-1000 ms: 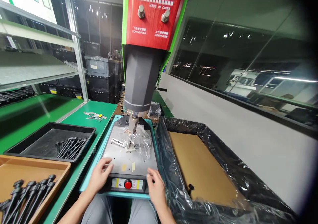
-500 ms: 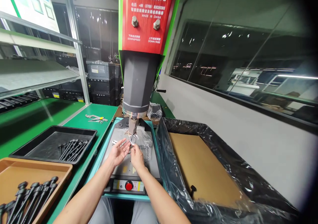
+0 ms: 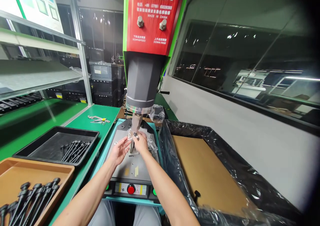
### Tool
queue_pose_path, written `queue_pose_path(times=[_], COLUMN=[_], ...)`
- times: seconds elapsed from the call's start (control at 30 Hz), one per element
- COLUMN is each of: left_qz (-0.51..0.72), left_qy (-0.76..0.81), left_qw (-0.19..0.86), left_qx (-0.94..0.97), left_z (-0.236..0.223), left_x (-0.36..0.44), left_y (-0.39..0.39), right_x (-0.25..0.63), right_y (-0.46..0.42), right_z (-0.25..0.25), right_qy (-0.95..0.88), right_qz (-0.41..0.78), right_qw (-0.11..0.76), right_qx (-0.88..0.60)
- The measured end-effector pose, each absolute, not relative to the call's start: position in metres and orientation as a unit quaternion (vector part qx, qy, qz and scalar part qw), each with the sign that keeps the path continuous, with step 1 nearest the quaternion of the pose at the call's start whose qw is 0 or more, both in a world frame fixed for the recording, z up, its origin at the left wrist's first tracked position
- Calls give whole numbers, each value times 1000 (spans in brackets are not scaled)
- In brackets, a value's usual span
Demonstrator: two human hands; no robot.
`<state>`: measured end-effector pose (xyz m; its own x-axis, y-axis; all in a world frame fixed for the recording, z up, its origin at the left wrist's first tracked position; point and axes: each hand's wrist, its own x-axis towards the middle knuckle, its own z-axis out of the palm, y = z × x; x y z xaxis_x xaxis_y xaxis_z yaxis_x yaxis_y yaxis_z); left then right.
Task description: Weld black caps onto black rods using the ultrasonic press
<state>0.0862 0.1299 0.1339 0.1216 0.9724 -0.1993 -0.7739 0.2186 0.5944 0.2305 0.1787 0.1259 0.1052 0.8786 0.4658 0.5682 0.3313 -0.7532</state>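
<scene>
Under the press's metal horn [image 3: 136, 123], both my hands work at a small metal fixture [image 3: 133, 153] on the grey base plate [image 3: 122, 169]. My right hand [image 3: 141, 143] is closed at the top of the fixture, pinching a small dark part [image 3: 135, 134] whose kind I cannot make out. On the left side of the fixture, my left hand [image 3: 120, 151] is open, palm turned inward, its fingertips close to the metal. Clear plastic film [image 3: 152, 143] lies behind and beside my right hand.
At left are a black tray [image 3: 50, 146] and an orange tray [image 3: 15, 172], both with black-headed bolts. A red button [image 3: 131, 189] sits on the press front. At right, a bin lined with black plastic [image 3: 225, 166] holds cardboard [image 3: 210, 166] and one black-headed piece [image 3: 197, 195].
My right hand has moved up and forward to the top of the fixture, leaving more of the fixture showing. My left hand stays beside it, and the view has shifted slightly.
</scene>
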Motion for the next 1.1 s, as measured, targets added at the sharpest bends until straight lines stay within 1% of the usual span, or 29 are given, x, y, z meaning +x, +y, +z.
queue_pose_path(times=[0.07, 0.23, 0.4, 0.47, 0.6, 0.67, 0.73, 0.87, 0.93, 1.0, 1.1], left_qz=[598, 601, 607, 609, 605, 596, 588, 590, 587, 583, 552], left_qy=[286, 272, 259, 258, 278, 300, 331, 368, 380, 398, 408], left_qw=[729, 733, 731, 730, 727, 724, 714, 691, 680, 663, 654], left_qx=[171, 169, 174, 172, 167, 174, 184, 198, 219, 247, 318], left_z=[138, 147, 153, 152, 142, 133, 125, 111, 108, 107, 108], left_x=[86, 87, 87, 87, 86, 85, 83, 77, 74, 70, 65], left_y=[133, 136, 136, 134, 128, 124, 119, 107, 98, 84, 56], right_x=[234, 238, 238, 239, 240, 240, 240, 240, 240, 239, 235], right_y=[187, 191, 161, 138, 90, 69, 54, 37, 34, 33, 35], right_z=[129, 140, 142, 133, 115, 113, 118, 135, 140, 140, 135], right_qy=[-656, -662, -661, -653, -624, -611, -613, -656, -668, -664, -609], right_qz=[177, 181, 179, 220, 365, 392, 378, 306, 295, 309, 396], right_qw=[494, 513, 536, 535, 510, 509, 515, 523, 527, 529, 551], right_qx=[-542, -516, -493, -488, -466, -462, -465, -449, -436, -429, -410])
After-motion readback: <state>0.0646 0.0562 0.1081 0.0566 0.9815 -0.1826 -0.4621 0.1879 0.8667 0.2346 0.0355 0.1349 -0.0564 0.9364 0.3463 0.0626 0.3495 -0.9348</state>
